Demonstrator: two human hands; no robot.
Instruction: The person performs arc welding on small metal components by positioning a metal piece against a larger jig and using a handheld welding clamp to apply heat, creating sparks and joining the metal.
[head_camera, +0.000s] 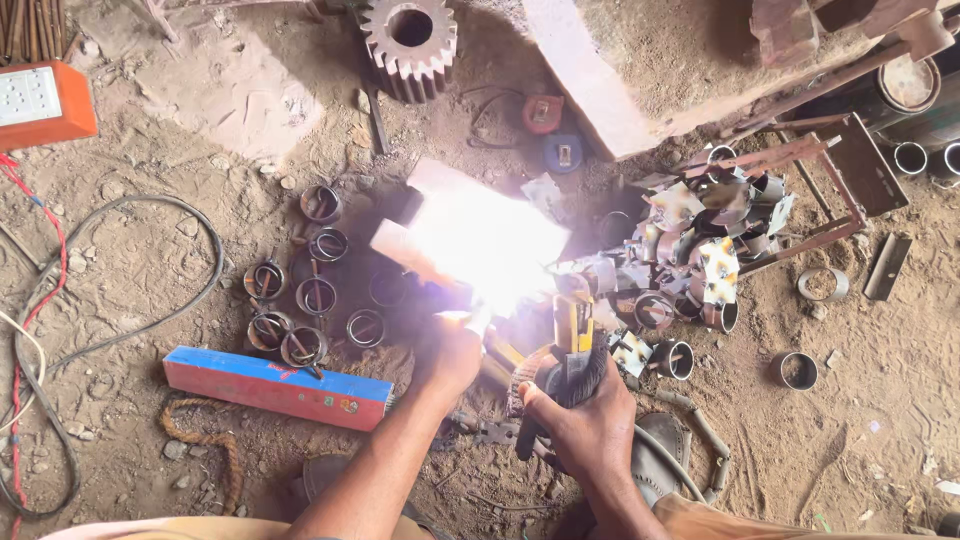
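On the dirt floor, welding is under way: a white arc flare hides the workpiece at the centre. Right hand closed tight round the yellow electrode holder, tip into the glare. Left hand at the flare's edge, fingers curled; whether it holds anything, cannot tell. Next move likely calls for steady rod feed. Cut steel rings lie left.

A bare dirt floor, strewn with pebbles and scraps, is seen under daylight. A large toothed steel gear is stood at the top, beside a slab of rough concrete. An orange rectangular lamp box is set at the upper left, with grey and red cables looped below.
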